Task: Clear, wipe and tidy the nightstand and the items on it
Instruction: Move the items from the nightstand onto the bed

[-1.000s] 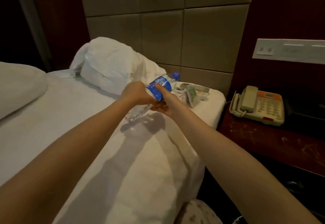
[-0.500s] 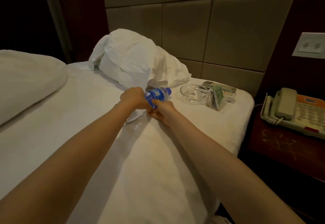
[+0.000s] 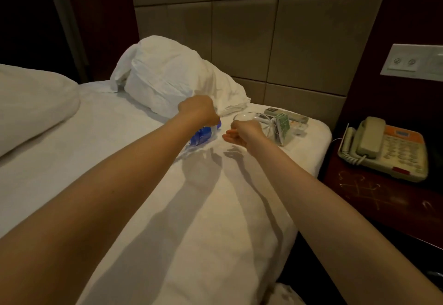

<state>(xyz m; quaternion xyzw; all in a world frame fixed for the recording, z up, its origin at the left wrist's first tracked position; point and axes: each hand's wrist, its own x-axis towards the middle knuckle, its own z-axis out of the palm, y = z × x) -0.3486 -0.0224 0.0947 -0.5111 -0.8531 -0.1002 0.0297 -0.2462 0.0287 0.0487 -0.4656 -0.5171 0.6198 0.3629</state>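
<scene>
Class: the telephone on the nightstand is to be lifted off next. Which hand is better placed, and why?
Probably right. The right hand holds nothing and lies nearer the telephone; the left hand grips the water bottle, farther away.

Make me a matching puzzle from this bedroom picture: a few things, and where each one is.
Things:
1 water bottle
2 telephone
3 pillow
4 glass dish

Places:
A on the nightstand
B by the headboard
C on the bed, next to the remote
D under the left hand

Pairs: 1-D, 2-A, 3-B, 4-C.
</scene>
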